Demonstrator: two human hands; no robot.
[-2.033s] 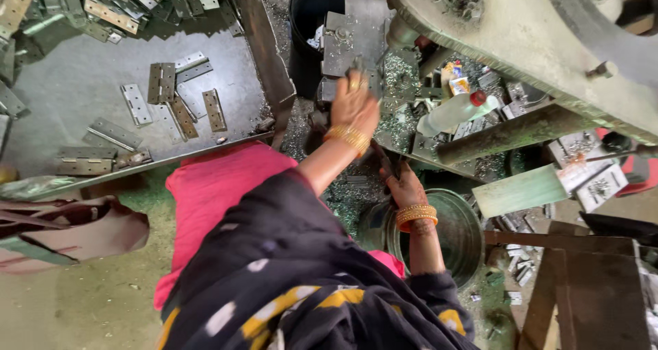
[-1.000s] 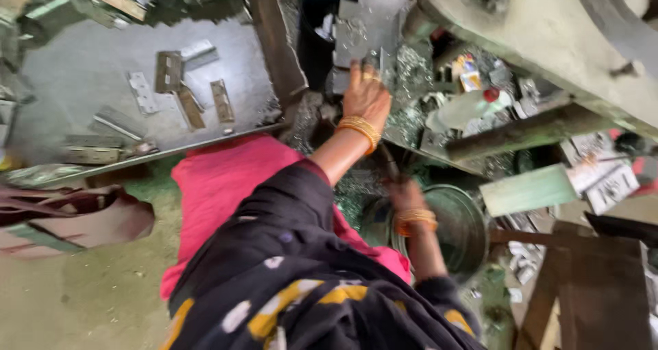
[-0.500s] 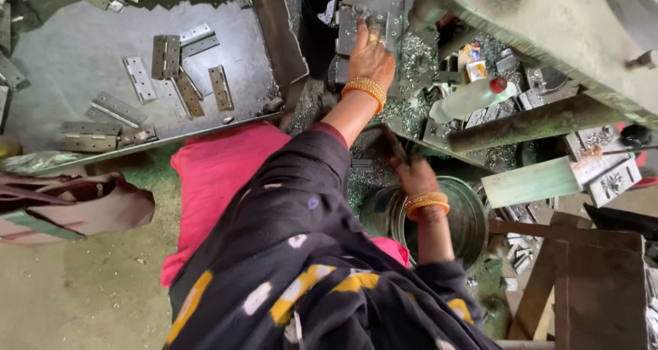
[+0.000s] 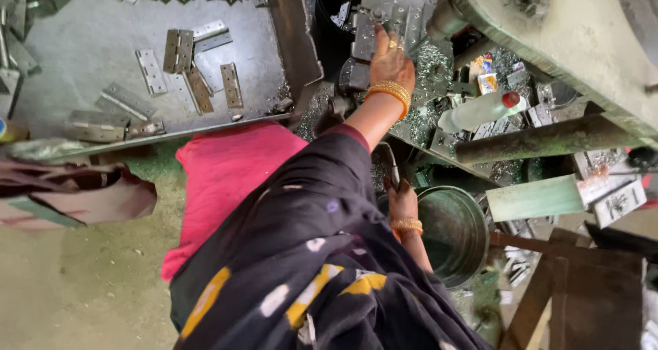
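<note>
Metal workshop: hinge plates (image 4: 179, 50), swarf, heavy press (image 4: 569, 42).

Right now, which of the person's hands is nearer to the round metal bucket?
The right. The right hand is just beside the rim of the round metal bucket, at its left edge. The left hand is far above it in the picture, on the grey metal plates.

Single head-worn camera, looking steeply down over the wearer's patterned garment (image 4: 301, 281). View is facing forward onto the grey metal tray (image 4: 89, 62) upper left and green machine body (image 4: 569, 42) upper right. Close range; floor (image 4: 75, 281) showing lower left.
</note>
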